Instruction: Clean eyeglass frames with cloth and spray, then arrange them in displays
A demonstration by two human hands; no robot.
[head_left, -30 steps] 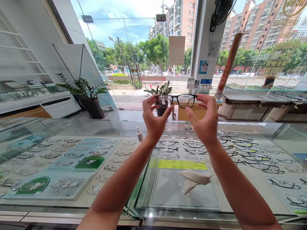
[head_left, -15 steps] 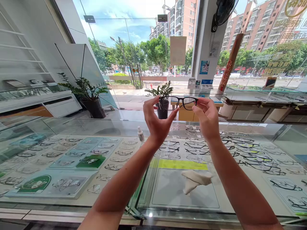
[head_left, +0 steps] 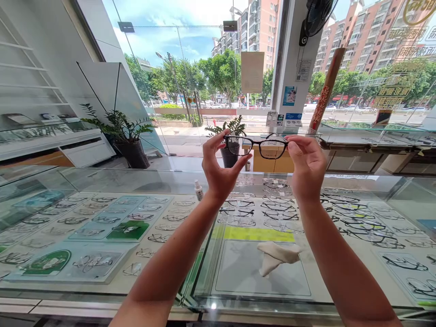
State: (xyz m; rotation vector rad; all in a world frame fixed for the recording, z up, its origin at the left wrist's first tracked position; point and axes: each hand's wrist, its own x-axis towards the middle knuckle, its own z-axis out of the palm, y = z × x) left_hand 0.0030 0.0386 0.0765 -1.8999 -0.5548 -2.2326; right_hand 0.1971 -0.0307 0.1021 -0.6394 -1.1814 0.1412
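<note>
A pair of black-framed eyeglasses [head_left: 256, 143] is held up in front of me, above the glass counter. My left hand [head_left: 220, 168] pinches its left end, the thumb reaching under the left lens. At the other end, my right hand [head_left: 308, 165] has thumb and fingers closed on the frame's right corner. Both lenses face me, and the street side shows through them. Below, a crumpled beige cloth [head_left: 277, 256] lies on a grey mat [head_left: 238, 272] on the counter. A small white spray bottle [head_left: 198, 190] stands left of my left forearm.
The glass display counter [head_left: 207, 295] spans the front, with several rows of eyeglasses [head_left: 279, 209] inside. Potted plants [head_left: 134, 152] stand beyond it near the window. A wall fan [head_left: 316, 20] hangs on the pillar at upper right.
My right hand has moved right and its grip now sits at the outer right corner of the eyeglasses. The right lens has swung slightly lower and shows more fully. My left hand barely moved.
</note>
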